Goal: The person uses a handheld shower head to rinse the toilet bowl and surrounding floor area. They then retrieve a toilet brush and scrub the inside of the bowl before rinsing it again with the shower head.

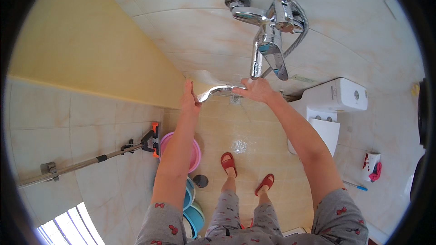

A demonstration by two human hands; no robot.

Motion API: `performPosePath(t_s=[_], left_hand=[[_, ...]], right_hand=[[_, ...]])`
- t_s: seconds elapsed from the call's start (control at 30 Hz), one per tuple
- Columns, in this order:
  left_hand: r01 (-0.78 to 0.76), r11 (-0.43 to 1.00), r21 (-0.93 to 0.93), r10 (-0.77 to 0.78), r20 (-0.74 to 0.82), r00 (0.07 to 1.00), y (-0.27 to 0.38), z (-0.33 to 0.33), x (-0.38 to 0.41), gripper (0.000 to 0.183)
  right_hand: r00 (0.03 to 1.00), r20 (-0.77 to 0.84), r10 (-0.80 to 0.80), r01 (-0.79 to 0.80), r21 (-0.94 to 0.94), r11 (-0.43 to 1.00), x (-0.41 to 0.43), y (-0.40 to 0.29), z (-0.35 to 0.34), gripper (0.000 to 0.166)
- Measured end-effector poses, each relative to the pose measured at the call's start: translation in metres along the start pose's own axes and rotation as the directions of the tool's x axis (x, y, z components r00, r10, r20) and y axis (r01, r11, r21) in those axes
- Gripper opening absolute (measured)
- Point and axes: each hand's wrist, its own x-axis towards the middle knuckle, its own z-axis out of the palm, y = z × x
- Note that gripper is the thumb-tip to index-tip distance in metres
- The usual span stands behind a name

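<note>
My left hand [190, 96], fingers pointing up, holds the lower left end of a curved, shiny chrome piece [215, 90], perhaps a handheld shower. Its other end meets the thumb and fingers of my right hand [258, 90], directly below the spout [255, 62] of a wall-mounted chrome shower mixer [270, 34]. Whether water runs from the spout onto the right hand is hard to tell. The mixer's lever [277, 64] hangs beside the spout, and a metal hose [301, 37] loops behind it. My palms and the far side of the chrome piece are hidden.
A yellow panel [95, 47] slants at left. Below it are a pole with an orange-and-black head [155, 139], a pink basin [196, 156] and blue basins [194, 219]. A white toilet [323, 132] stands right. The tiled floor [240, 146] looks wet near a drain [235, 99].
</note>
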Motion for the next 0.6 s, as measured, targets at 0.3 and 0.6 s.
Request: performPosePath(t_s=[0.3,0.6], left_hand=[[-0.025,0.981,0.191,0.025,0.003,1.000,-0.131,0.135,-0.032,0.024],[0.231,0.955,-0.185,-0.220,0.076,0.973,-0.134,0.140,-0.043,0.015]], right_hand=[[0.903,-0.272,0.331,-0.264,0.256,0.930,-0.039,-0.012,0.040,0.040],[0.584,-0.580,0.568,-0.058,0.668,0.742,-0.072,0.027,-0.001,0.036]])
